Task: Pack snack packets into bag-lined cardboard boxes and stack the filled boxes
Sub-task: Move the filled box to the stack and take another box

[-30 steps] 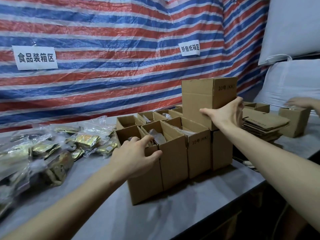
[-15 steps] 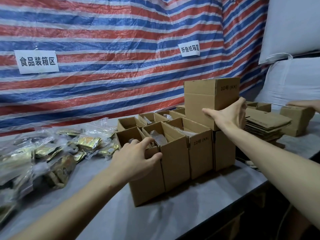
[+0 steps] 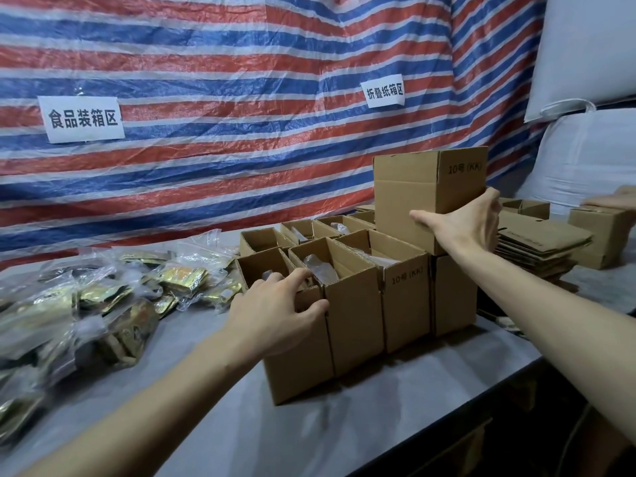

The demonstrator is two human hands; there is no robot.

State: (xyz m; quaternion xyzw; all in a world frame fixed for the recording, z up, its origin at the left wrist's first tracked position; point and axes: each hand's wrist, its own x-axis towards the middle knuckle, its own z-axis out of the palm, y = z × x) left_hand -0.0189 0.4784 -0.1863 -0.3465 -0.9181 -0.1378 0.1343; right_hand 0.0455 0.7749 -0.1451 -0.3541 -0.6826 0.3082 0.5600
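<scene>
Several open cardboard boxes with clear bags inside stand in rows on the grey table (image 3: 344, 435). My left hand (image 3: 275, 311) grips the top edge of the nearest open box (image 3: 303, 366), fingers curled over its rim. My right hand (image 3: 461, 223) holds a closed box (image 3: 423, 191), thumb on its front and fingers round its right side; that box sits on another closed box (image 3: 454, 294). A heap of snack packets (image 3: 103, 297) in clear plastic lies at the left.
A pile of flattened cardboard (image 3: 540, 249) lies right of the boxes. Another person's hand (image 3: 616, 201) rests on a small box (image 3: 599, 235) at the far right. A striped tarp with two paper signs hangs behind; white sacks stand at the back right.
Both hands keep their holds. The view has shifted slightly; the other person's hand at the far right has moved further right.
</scene>
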